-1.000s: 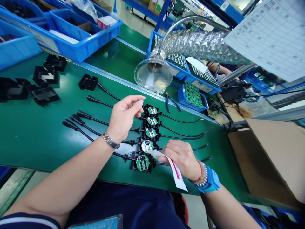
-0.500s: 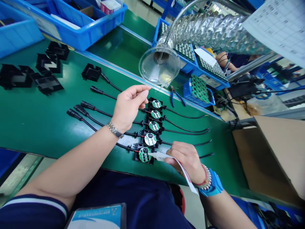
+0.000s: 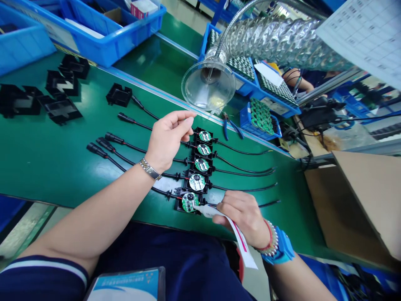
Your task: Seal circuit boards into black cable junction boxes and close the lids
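Observation:
My right hand (image 3: 241,215) is closed round a white squeeze tube (image 3: 208,211) with a flattened tail. The tube's nozzle points left and meets the nearest round green circuit board (image 3: 189,202), on which white paste shows. That board lies in a black housing (image 3: 179,205), at the near end of a row of several alike, each with a board and black cables on both sides. My left hand (image 3: 167,140) hovers left of the row's far end, thumb and forefinger pinched together; whatever they may hold is too small or hidden to make out.
Several loose black housings (image 3: 61,109) lie at left below blue bins (image 3: 122,44). A clear extraction funnel (image 3: 208,85) hangs over the far edge, near blue-handled pliers (image 3: 232,125). A blue tray of boards (image 3: 261,117) and a cardboard box (image 3: 347,209) stand to the right.
The tube in my right hand has tipped slightly, its nozzle shifting lower along the nearest board and its tail swinging down. My left hand stays almost still.

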Demonstrator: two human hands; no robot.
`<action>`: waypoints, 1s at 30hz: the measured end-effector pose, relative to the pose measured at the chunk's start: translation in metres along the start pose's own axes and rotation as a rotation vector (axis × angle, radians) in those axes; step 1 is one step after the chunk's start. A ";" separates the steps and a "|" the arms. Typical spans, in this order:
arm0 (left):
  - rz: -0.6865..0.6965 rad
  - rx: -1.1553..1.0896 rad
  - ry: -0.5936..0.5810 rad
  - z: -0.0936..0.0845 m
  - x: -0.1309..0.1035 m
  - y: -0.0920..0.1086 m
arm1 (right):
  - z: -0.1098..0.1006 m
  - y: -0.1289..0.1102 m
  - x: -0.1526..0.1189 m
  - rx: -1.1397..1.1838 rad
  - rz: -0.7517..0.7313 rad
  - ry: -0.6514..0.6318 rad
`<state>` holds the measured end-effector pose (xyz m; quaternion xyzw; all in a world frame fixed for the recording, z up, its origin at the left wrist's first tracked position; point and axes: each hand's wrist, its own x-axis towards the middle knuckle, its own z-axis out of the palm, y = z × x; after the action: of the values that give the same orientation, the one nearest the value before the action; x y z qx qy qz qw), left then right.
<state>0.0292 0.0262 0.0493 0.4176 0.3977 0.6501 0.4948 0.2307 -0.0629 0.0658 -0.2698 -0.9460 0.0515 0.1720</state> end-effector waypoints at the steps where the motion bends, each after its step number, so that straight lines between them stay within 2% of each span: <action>1: -0.002 0.003 0.000 0.000 0.000 0.000 | 0.000 -0.001 0.000 -0.003 -0.001 -0.002; 11: -0.025 0.001 0.001 0.000 0.001 -0.001 | -0.004 0.001 -0.005 -0.027 -0.001 -0.032; 19: -0.008 -0.056 -0.020 0.000 0.000 0.000 | 0.006 0.005 0.011 -0.007 -0.006 0.051; 25: -0.016 -0.061 -0.018 0.000 0.000 0.003 | 0.015 0.007 0.019 -0.006 -0.010 0.048; 30: -0.021 -0.049 -0.006 0.001 0.000 0.003 | 0.010 0.007 0.019 -0.020 -0.008 0.030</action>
<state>0.0289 0.0257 0.0524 0.4032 0.3845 0.6530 0.5130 0.2152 -0.0473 0.0605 -0.2684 -0.9449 0.0371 0.1837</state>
